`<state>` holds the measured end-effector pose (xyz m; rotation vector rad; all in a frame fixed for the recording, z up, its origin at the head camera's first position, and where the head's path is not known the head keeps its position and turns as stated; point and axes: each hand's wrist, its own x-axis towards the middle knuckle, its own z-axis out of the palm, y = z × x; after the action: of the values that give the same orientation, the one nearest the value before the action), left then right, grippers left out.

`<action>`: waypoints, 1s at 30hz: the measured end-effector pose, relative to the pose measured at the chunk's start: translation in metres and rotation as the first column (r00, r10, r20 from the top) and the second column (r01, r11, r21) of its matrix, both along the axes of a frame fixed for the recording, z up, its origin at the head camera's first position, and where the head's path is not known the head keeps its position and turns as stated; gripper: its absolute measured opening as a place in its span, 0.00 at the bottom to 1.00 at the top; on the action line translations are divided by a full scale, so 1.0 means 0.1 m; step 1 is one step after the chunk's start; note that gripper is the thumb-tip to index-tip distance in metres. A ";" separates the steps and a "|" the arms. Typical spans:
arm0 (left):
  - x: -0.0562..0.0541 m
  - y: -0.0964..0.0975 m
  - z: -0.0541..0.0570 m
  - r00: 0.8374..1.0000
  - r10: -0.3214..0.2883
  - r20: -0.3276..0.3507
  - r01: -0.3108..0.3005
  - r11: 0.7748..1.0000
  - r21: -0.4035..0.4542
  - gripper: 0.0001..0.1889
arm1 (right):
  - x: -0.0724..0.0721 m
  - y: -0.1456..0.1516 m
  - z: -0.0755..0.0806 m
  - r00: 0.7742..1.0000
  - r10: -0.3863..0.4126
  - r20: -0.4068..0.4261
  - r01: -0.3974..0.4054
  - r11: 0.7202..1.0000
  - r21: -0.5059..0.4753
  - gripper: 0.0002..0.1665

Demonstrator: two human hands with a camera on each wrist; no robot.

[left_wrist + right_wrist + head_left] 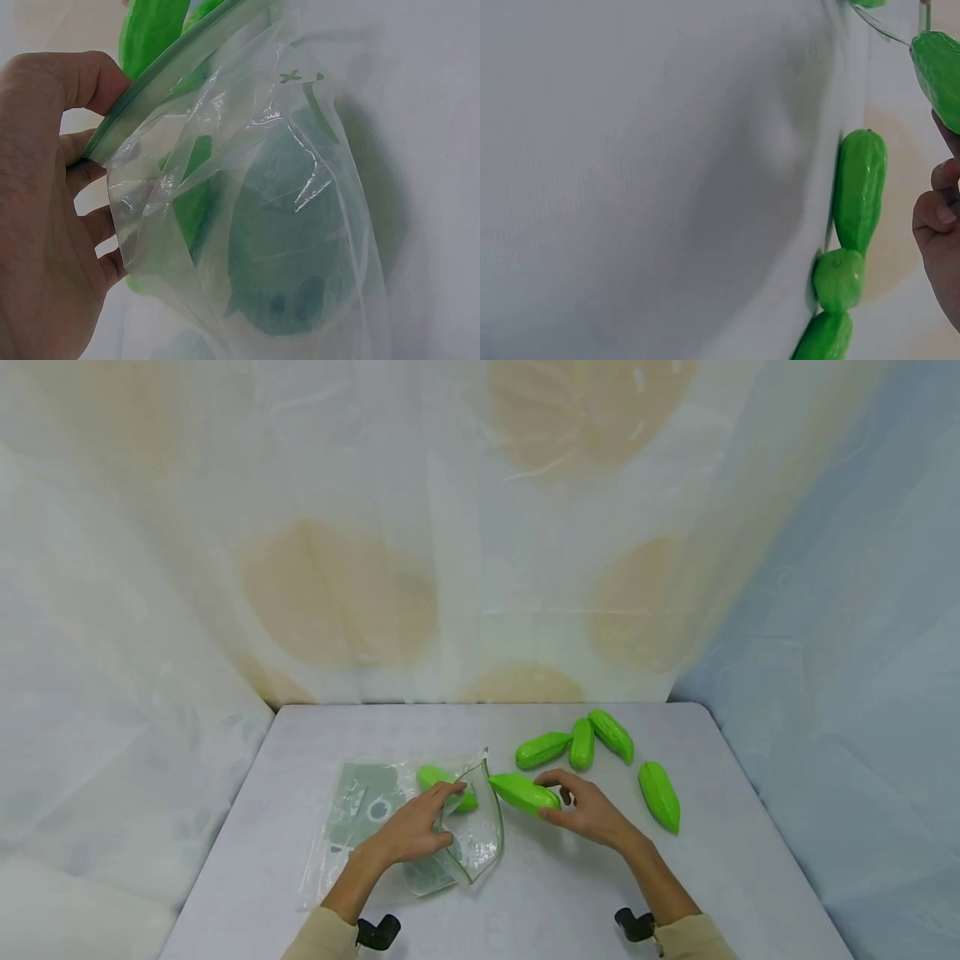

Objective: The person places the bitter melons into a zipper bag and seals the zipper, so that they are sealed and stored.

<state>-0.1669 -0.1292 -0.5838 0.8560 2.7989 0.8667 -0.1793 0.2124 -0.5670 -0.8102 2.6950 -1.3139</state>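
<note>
My left hand [416,827] holds a clear zip bag [477,847] near its mouth, which gapes toward the right. In the left wrist view, fingers [101,82] lie at the bag's green rim [142,90] and more show behind the film. One green gourd [431,777] lies inside the bag, partly behind the left hand. Between thumb and fingers, my right hand [588,808] grips another bright green, ridged gourd [523,793] by its thick end. Its tapered tip points left, right at the bag's mouth. The right wrist view shows this gourd [939,79] only in part.
Several more gourds lie on the white table: one at the back [542,750], one upright in view beside it [582,743], one behind [611,735] and one farther right [660,797]. Patterned curtains [450,568] enclose the table's back and sides.
</note>
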 end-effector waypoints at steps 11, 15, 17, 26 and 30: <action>0.00 -0.02 -0.01 1.000 -0.018 -0.012 0.018 1.000 0.015 0.42 | 0.01 -0.13 -0.03 0.999 0.042 0.014 -0.042 0.998 0.038 0.27; 0.01 -0.03 -0.01 1.000 -0.017 -0.009 0.017 1.000 0.026 0.43 | 0.01 -0.19 -0.03 0.999 0.052 0.011 -0.053 0.997 0.064 0.27; 0.01 -0.03 -0.01 1.000 -0.016 -0.008 0.017 0.999 0.030 0.43 | 0.00 -0.21 -0.03 0.998 0.057 0.005 -0.057 0.995 0.082 0.27; 0.01 -0.03 0.00 1.000 -0.014 -0.002 0.014 0.999 0.034 0.44 | -0.02 -0.30 -0.07 0.996 0.087 -0.009 -0.085 0.991 0.102 0.27; 0.01 -0.03 0.01 1.000 -0.019 0.008 0.019 0.999 0.030 0.43 | -0.02 -0.33 -0.07 0.995 0.099 -0.010 -0.097 0.990 0.101 0.26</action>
<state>-0.1657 -0.1324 -0.5831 0.8793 2.7732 0.9091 -0.1817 0.1789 -0.5741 -0.9315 2.6687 -1.1475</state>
